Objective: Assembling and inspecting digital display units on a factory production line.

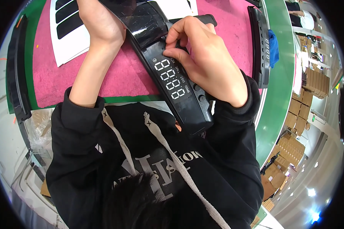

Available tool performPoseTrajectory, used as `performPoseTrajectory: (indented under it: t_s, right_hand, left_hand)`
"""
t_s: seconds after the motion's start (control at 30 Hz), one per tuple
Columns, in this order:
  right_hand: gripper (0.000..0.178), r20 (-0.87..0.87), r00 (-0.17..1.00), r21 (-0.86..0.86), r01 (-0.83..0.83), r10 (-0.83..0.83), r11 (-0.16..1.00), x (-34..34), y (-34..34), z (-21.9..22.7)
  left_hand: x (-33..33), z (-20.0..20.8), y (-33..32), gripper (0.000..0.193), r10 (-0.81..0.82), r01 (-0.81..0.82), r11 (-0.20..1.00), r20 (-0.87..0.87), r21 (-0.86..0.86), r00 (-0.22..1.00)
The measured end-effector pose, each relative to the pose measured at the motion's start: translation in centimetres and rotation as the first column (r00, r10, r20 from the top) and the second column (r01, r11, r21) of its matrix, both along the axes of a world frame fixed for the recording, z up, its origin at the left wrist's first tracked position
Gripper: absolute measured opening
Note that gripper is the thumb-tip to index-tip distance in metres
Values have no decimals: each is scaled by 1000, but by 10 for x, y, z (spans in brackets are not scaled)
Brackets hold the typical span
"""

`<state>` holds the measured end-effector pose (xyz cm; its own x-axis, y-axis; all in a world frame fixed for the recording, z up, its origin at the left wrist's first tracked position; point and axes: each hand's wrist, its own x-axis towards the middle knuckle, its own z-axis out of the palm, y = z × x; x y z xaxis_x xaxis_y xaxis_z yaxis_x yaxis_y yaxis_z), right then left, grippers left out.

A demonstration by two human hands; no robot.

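A long black display console (172,103) with white digit segments and side buttons slants across the middle, its lower end near my chest. Glossy black film (147,28) covers its upper part, curving and catching the light. My right hand (208,55) is closed, its thumb and index fingertip pinched at the film's lower corner beside the digits. At the top, my left hand (99,21) is beside the console's upper end; its fingers are hidden behind the film and cut off by the picture's edge.
White sheets (59,51) with black rectangular labels lie on the pink mat (99,82). Another black console (259,49) stands at the mat's right, next to a blue cloth (273,47). A long black part (19,68) lies along the left. Cardboard boxes (294,114) are stacked beyond the green table edge.
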<state>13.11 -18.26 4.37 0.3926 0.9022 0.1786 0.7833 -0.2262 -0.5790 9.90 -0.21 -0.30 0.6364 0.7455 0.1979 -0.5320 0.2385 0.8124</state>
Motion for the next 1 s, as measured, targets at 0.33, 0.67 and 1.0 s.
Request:
performPoseTrajectory:
  t_s: [0.33,0.67,1.0]
  right_hand:
    - [26,328,944,70,3,-26,998,-21,-3,-12]
    - [36,359,929,70,-118,85,991,-27,-6,-4]
    - [38,188,982,275,-82,30,958,-17,-9,-21]
  left_hand:
    - [-1,-2,2,49,-105,104,993,-22,-50,994]
    - [9,-12,4,50,-313,500,824,521,-267,794]
    - [-1,0,0,51,-90,90,996,-43,-6,995]
